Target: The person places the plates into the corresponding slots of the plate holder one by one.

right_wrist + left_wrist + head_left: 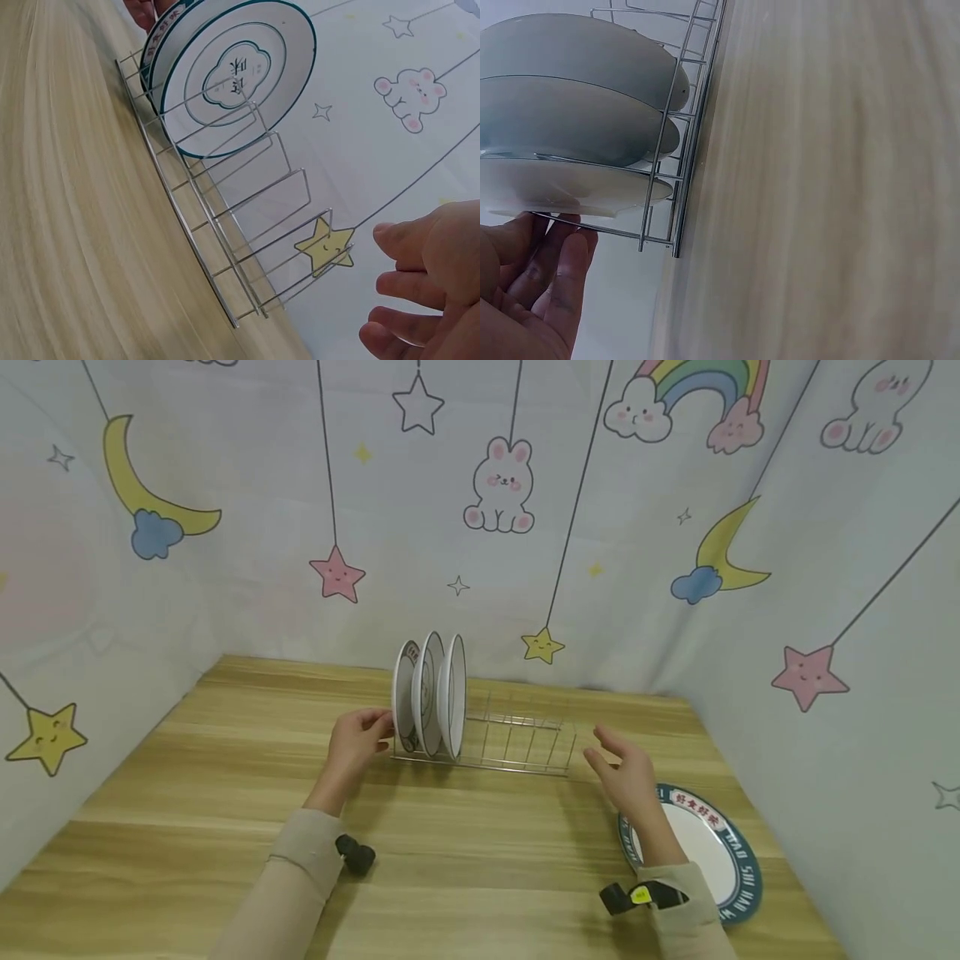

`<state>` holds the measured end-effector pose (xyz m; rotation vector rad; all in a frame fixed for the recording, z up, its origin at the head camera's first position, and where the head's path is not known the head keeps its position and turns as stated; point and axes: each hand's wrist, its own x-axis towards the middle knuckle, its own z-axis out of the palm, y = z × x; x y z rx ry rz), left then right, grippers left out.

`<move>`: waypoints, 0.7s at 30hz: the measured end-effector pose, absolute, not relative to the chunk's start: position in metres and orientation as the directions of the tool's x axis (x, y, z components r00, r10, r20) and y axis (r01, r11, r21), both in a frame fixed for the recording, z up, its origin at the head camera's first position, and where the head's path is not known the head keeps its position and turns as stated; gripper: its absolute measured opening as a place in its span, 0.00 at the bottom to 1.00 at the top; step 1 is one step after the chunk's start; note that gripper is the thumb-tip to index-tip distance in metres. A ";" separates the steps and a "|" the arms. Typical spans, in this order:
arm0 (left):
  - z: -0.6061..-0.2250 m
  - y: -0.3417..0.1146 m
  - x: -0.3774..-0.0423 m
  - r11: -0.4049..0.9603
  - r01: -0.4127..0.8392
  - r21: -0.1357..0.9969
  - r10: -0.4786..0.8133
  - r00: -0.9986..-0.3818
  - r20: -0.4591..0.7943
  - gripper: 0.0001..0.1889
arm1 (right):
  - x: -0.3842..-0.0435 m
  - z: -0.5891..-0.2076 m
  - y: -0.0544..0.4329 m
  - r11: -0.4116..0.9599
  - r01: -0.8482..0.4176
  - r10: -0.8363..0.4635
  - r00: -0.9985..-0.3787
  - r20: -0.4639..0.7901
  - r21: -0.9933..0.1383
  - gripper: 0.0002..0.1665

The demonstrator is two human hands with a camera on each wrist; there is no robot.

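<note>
A wire dish rack (517, 767) stands on the wooden table, with three white dishes upright in its left end. The nearest to the left hand is a shallow plate (403, 693); beside it are a deeper dish (427, 693) and another deep dish (453, 697). My left hand (358, 745) holds the rack's left end wire, fingertips close to the outermost plate, as the left wrist view shows. Off the rack's right end, my right hand (626, 772) hovers with fingers apart and nothing in them. The right wrist view shows a green-rimmed dish face (262, 97) with printed characters.
A large white plate (742, 877) with a teal lettered rim lies flat on the table at the right, partly under my right forearm. A white curtain (420, 552) with cartoon prints hangs behind the rack and along both sides.
</note>
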<state>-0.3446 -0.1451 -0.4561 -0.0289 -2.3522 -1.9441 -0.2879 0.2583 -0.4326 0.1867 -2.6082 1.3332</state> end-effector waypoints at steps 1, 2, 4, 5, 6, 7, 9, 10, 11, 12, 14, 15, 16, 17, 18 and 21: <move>-0.456 -0.145 -0.345 0.190 0.072 0.979 -0.042 -0.996 0.082 0.17 | -0.286 -0.433 0.260 0.587 -0.203 -0.023 -0.972 0.235 -0.784 0.33; -0.456 -0.145 -0.345 0.185 0.071 0.980 -0.045 -0.996 0.081 0.17 | -0.284 -0.434 0.261 0.590 -0.200 -0.025 -0.973 0.230 -0.782 0.33; -0.457 -0.145 -0.345 0.179 0.071 0.981 -0.047 -0.996 0.081 0.17 | -0.280 -0.434 0.265 0.604 -0.188 -0.024 -0.976 0.218 -0.774 0.34; -0.457 -0.145 -0.345 0.177 0.070 0.982 -0.049 -0.996 0.080 0.17 | -0.277 -0.435 0.266 0.611 -0.180 -0.021 -0.977 0.211 -0.771 0.34; -0.457 -0.145 -0.345 0.175 0.070 0.982 -0.050 -0.996 0.080 0.17 | -0.275 -0.435 0.268 0.619 -0.173 -0.016 -0.978 0.207 -0.766 0.34; -0.458 -0.145 -0.345 0.175 0.069 0.982 -0.053 -0.995 0.079 0.17 | -0.273 -0.435 0.270 0.628 -0.167 -0.012 -0.979 0.205 -0.760 0.34; -0.458 -0.144 -0.345 0.174 0.068 0.982 -0.061 -0.995 0.079 0.17 | -0.269 -0.435 0.273 0.644 -0.152 -0.001 -0.980 0.198 -0.750 0.34; -0.458 -0.144 -0.346 0.178 0.067 0.982 -0.064 -0.995 0.079 0.17 | -0.267 -0.435 0.274 0.650 -0.141 0.008 -0.981 0.192 -0.747 0.34; -0.457 -0.144 -0.346 0.183 0.066 0.981 -0.068 -0.994 0.080 0.17 | -0.265 -0.435 0.275 0.660 -0.132 0.014 -0.982 0.188 -0.740 0.34; -0.457 -0.144 -0.345 0.185 0.067 0.980 -0.071 -0.994 0.082 0.17 | -0.264 -0.435 0.277 0.667 -0.129 0.016 -0.982 0.187 -0.734 0.34; -0.456 -0.145 -0.345 0.195 0.070 0.978 -0.075 -0.994 0.086 0.17 | -0.261 -0.436 0.279 0.679 -0.123 0.020 -0.982 0.186 -0.724 0.34; -0.456 -0.145 -0.345 0.196 0.070 0.978 -0.076 -0.993 0.086 0.17 | -0.260 -0.436 0.280 0.689 -0.120 0.022 -0.982 0.185 -0.715 0.35; -0.456 -0.145 -0.345 0.200 0.071 0.977 -0.077 -0.993 0.088 0.17 | -0.259 -0.437 0.281 0.699 -0.122 0.020 -0.981 0.191 -0.705 0.34; -0.455 -0.145 -0.345 0.201 0.072 0.977 -0.079 -0.993 0.089 0.17 | -0.257 -0.438 0.283 0.706 -0.132 0.014 -0.980 0.200 -0.695 0.35; -0.456 -0.145 -0.345 0.199 0.073 0.977 -0.078 -0.993 0.090 0.17 | -0.256 -0.439 0.285 0.710 -0.142 0.008 -0.978 0.209 -0.690 0.34; -0.456 -0.145 -0.344 0.198 0.068 0.978 -0.088 -0.992 0.087 0.16 | -0.251 -0.442 0.289 0.727 -0.153 0.000 -0.975 0.223 -0.670 0.34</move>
